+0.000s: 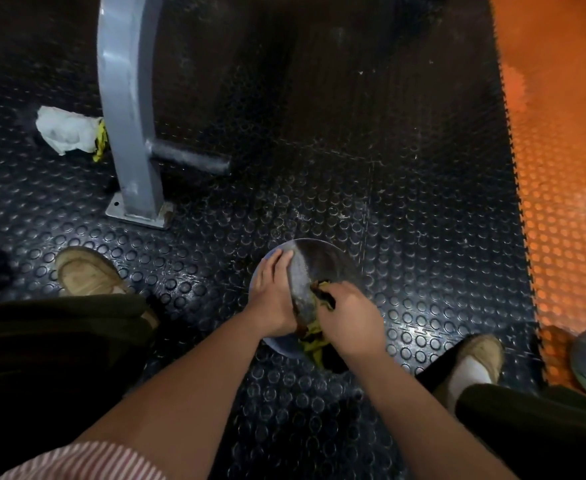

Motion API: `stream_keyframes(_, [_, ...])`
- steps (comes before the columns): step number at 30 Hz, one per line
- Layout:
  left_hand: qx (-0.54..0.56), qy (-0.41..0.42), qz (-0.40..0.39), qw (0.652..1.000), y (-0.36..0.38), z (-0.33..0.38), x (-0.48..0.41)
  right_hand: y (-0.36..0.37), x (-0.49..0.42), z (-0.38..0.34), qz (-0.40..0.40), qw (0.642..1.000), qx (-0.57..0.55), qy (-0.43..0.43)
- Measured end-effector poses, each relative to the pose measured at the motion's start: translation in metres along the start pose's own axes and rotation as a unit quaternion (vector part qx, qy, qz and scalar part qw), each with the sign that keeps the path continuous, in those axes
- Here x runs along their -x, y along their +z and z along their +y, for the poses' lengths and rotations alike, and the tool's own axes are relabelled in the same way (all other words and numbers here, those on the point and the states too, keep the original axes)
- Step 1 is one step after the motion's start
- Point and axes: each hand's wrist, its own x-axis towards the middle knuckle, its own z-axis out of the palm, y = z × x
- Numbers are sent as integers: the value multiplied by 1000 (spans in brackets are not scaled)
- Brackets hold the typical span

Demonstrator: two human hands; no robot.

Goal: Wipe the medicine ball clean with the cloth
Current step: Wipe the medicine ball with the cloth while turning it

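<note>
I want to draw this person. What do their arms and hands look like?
No gloves: the left hand and right hand are bare, with no rings or watch showing. Both forearms are bare too. A thin-striped red and white short sleeve sits on the left arm; no sleeve shows on the right.

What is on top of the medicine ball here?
The left hand rests on the left of the medicine ball; the right hand grips a yellow-green cloth against it. The surface beneath them is hidden.
</note>
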Motion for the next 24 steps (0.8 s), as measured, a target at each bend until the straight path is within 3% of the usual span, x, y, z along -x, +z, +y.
stream_keyframes(7, [-110,28,9,993,14,9,1,-13,-77,-16,-33,997,64,28])
stream_keyframes(11, [-12,23,29,999,5,9,0,-12,-58,-13,-38,997,66,-13])
stream_keyframes(16, [21,-5,12,1000,0,4,-1,-7,2,-2,-46,992,94,-71])
stream_keyframes(24, [19,4,21,1000,0,-1,0,-15,-71,-30,-52,989,133,-48])
